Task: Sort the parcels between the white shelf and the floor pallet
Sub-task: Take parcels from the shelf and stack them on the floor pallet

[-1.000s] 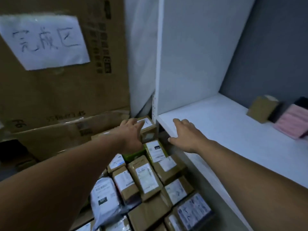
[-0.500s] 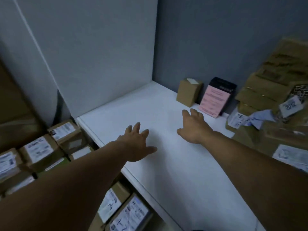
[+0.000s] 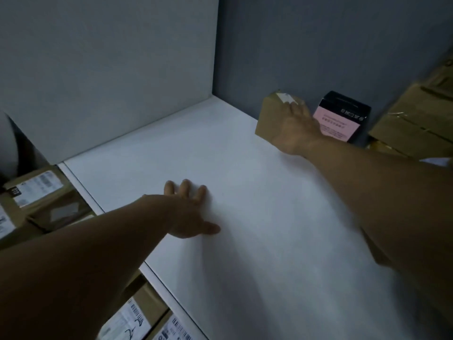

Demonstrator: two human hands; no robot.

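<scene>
I count two hands, left hand (image 3: pixel 188 212) and right hand (image 3: pixel 294 128). One brown box (image 3: pixel 269 116) sits under the right hand, with one pink box (image 3: pixel 338 121) just right of it. Five labelled parcels (image 3: pixel 36 186) lie left of and below the left hand. Cartons (image 3: pixel 411 123) stacked far right of the right hand are too blurred to count.

White shelf (image 3: pixel 245 192), brown parcel (image 3: pixel 268 119), pink-black box (image 3: pixel 343 116).

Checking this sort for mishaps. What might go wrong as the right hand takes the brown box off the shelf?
The brown box stands close beside the pink-and-black box; pulling it out with the right hand may knock that over. The reach is long, so a one-handed grip might slip while the left hand rests on the white shelf.
</scene>
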